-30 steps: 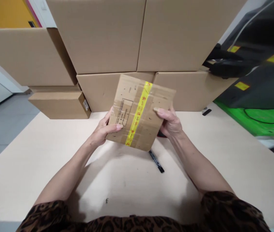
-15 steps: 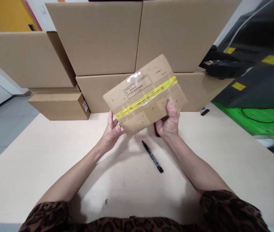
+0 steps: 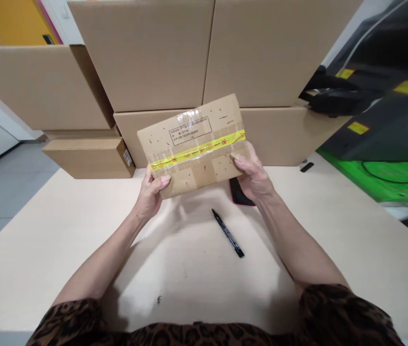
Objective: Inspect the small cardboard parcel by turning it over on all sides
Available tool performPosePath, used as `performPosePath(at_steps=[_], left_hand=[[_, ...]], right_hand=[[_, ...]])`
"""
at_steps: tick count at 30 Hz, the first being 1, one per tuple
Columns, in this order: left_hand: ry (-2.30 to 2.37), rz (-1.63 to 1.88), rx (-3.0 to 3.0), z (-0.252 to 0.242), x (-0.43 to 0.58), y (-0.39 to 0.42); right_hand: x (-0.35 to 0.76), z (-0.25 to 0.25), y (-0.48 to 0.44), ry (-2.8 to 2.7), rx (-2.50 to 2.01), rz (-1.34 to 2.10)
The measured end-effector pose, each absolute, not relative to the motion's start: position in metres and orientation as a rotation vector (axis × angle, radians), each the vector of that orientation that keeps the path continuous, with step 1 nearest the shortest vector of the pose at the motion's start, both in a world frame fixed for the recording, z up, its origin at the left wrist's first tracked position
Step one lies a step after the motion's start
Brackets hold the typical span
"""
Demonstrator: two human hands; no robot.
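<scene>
Small box [image 3: 192, 144] of brown card is up in the air, over the far middle of the table [image 3: 63, 240]. Its wide flat side faces the person, and it is tipped a little, with the right end higher. A strip of yellow tape [image 3: 196, 153] runs across it from left to right, with shiny clear tape on top. A printed label [image 3: 190, 130] sits just above the tape. The tape looks whole, so the small box is shut and no flap is open. The left hand [image 3: 149, 194] grips the near left corner, thumb on the front and fingers behind. The right hand [image 3: 254, 178] grips the right end, thumb on the front, close to the tape. On the table, nearer than the box, lies a black pen [image 3: 228, 233], and no hand is on it. Just beside the right hand lies a dark flat thing [image 3: 241, 194] with a red edge; I cannot tell what it is. Far behind stand big boxes [image 3: 146, 53] in a stack, with a flat box [image 3: 88, 156] at the far left. At the right is a black machine [image 3: 387, 96] with yellow stickers, and a green mat [image 3: 387, 178] lies nearer than it. Spotted sleeves [image 3: 348, 312] show at the near edge.
</scene>
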State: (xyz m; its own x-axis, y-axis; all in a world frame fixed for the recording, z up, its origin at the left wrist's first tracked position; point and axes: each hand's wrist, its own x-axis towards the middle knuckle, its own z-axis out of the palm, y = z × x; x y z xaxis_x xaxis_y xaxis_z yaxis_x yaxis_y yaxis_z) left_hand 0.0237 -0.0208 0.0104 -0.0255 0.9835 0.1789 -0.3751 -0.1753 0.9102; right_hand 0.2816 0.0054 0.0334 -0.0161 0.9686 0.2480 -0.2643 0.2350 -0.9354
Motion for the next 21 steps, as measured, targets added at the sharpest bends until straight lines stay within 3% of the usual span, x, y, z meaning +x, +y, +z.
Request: performPosePath(at_steps=[21], left_hand=[[0.847,1.504,1.125,0.012,0.022,-0.022]], right_hand=[[0.283,0.028,0.01,-1.142,-0.773,1.265]])
